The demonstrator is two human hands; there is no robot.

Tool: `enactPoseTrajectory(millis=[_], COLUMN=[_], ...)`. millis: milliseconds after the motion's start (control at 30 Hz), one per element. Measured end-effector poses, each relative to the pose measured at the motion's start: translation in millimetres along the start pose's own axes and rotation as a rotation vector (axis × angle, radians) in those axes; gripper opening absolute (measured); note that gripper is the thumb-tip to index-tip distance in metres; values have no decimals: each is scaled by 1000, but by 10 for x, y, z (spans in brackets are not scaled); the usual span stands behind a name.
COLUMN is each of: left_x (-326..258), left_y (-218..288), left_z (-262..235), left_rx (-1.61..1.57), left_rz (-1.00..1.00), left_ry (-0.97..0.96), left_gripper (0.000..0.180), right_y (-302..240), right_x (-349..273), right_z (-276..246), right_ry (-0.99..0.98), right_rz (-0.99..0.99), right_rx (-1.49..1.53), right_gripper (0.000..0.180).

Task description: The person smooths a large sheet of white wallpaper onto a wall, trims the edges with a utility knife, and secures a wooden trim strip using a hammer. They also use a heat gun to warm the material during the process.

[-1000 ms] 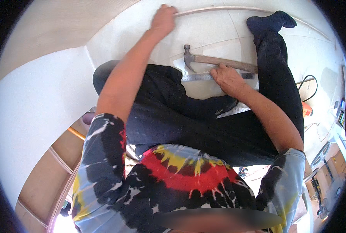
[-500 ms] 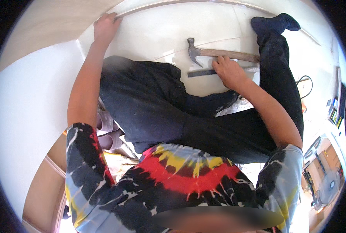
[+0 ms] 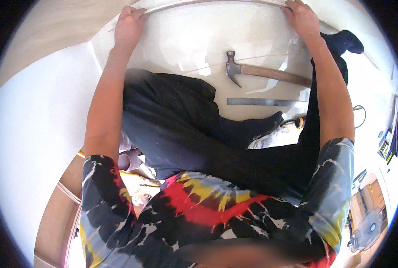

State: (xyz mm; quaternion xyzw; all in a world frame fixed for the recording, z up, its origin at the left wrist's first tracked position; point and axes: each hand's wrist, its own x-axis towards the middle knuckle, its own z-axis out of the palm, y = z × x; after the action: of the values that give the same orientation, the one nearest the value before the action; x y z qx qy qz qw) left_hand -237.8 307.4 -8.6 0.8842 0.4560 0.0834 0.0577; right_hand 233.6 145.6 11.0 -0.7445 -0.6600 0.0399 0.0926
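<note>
A long, thin, pale strip (image 3: pixel 208 3) runs in a curve across the far edge of the view. Toward its left end, my left hand (image 3: pixel 130 26) is closed round it, with a short bit of strip poking out past the knuckles. My right hand (image 3: pixel 302 20) pinches the same strip farther to the right, fingers bent over it. Between my arms on the pale floor lies a claw hammer (image 3: pixel 272 75) with a wooden handle, its head to the left. Nearer to me, a flat metal ruler (image 3: pixel 257 102) lies roughly level, touched by neither hand.
My bent legs in dark trousers (image 3: pixel 172 102) frame the floor area, and one socked foot (image 3: pixel 344 42) rests at the far right. A white wall (image 3: pixel 42 116) rises on the left. Purple sandals (image 3: pixel 129 160) lie beside my left leg. An electric fan (image 3: pixel 369 227) stands at lower right.
My right hand has left the ruler and moved up to the strip. The left hand stays on the strip. The hammer and ruler now appear lower and farther right in view.
</note>
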Motion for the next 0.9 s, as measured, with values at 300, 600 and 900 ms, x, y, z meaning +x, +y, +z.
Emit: enactPoseTrajectory(millis=[300,600,900], left_x=[264,401,472], left_y=[-121,-11,-70], left_z=[60,30,86], left_rx=[125,206,211], left_rz=[63,100,120], left_ry=[288,333,414], left_gripper=[21,16,15], right_y=[242,179,96], right_x=[882,973,990], right_z=[318,281,195], right_ry=[361,415,397], right_rz=[-7,113,267], right_rx=[234,184,224], right_gripper=[24,25,38])
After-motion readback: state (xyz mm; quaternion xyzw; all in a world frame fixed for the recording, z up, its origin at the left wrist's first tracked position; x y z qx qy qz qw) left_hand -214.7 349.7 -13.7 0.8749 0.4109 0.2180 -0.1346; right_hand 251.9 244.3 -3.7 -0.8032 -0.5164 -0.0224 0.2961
